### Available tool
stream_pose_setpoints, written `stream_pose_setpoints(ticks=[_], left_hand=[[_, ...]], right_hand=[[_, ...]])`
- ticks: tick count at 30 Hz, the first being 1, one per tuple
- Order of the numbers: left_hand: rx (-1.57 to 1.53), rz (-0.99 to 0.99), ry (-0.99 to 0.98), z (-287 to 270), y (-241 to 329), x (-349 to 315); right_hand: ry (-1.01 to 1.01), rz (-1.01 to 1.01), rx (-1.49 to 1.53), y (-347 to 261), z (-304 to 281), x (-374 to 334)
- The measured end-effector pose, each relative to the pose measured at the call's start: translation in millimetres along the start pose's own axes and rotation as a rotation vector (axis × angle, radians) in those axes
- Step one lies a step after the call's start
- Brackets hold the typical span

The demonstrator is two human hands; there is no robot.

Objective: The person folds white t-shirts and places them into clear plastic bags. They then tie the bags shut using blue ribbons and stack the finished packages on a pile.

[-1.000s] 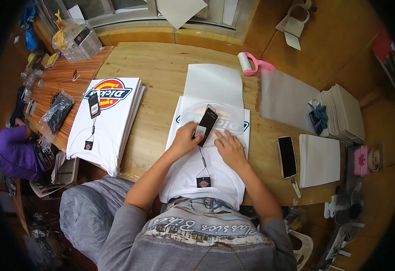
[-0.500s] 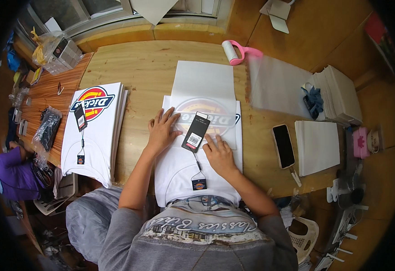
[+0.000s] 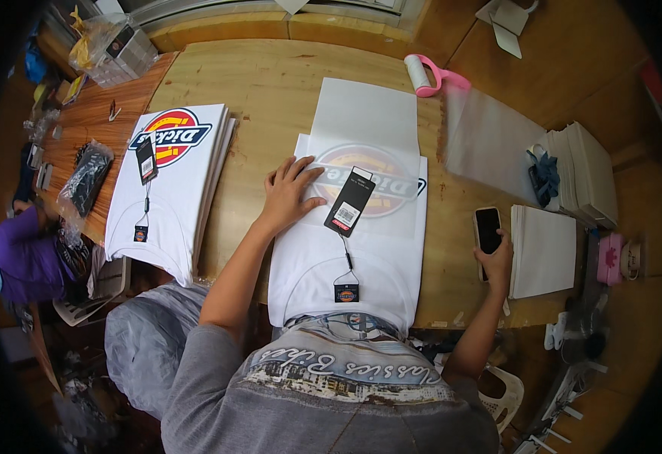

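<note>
A folded white T-shirt [image 3: 293,257] with a printed round logo lies in front of me. A translucent sheet [image 3: 365,110] covers the print and reaches past the shirt's far edge. A black hang tag [image 3: 351,200] rests on the sheet, its cord running to a small black label [image 3: 347,293] at the collar. My left hand [image 3: 293,193] lies open, fingers spread, on the sheet and shirt at the left edge. At the right, my right hand [image 3: 497,261] grips the lower part of a dark-screened smartphone [image 3: 488,227], which is on the table.
A stack of folded white T-shirts [image 3: 172,204] with a tag stands at the left. Right of the phone are a stack of white sheets [image 3: 547,253], a clear plastic sheet [image 3: 490,151] and a blue cloth bundle [image 3: 544,178]. A pink-handled lint roller [image 3: 425,76] lies at the back.
My right hand has left the sheet and tag and moved right onto the smartphone. My left hand stays on the shirt. The whole view has shifted slightly.
</note>
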State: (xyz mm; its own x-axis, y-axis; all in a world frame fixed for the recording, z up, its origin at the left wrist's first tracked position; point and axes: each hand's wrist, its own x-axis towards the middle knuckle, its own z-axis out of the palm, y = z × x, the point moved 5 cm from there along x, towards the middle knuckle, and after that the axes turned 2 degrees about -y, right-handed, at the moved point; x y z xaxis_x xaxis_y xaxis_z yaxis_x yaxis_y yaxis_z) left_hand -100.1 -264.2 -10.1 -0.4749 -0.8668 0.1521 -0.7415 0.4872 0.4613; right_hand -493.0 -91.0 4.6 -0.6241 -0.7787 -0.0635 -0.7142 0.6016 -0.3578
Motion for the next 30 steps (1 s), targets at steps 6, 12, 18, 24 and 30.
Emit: stream_pose_setpoints(ticks=[6,12,18,24,30], left_hand=[[-0.025,0.008,-0.005,-1,3,1],[0.006,-0.038,-0.047,-5,1,3],[0.188,0.03,0.022,-5,4,17],[-0.009,0.238,0.018,16,24,88],[-0.046,0.322,0.087,27,11,104]], right_hand=[[0.16,-0.362,0.265,-70,0,-2],[-0.208,-0.917,0.296,-215,30,-29],[-0.508,-1.037,0.231,-221,78,-14],[-0.253,-1.036,0.29,-227,107,51],[-0.121,-0.998,0.127,-238,102,59]])
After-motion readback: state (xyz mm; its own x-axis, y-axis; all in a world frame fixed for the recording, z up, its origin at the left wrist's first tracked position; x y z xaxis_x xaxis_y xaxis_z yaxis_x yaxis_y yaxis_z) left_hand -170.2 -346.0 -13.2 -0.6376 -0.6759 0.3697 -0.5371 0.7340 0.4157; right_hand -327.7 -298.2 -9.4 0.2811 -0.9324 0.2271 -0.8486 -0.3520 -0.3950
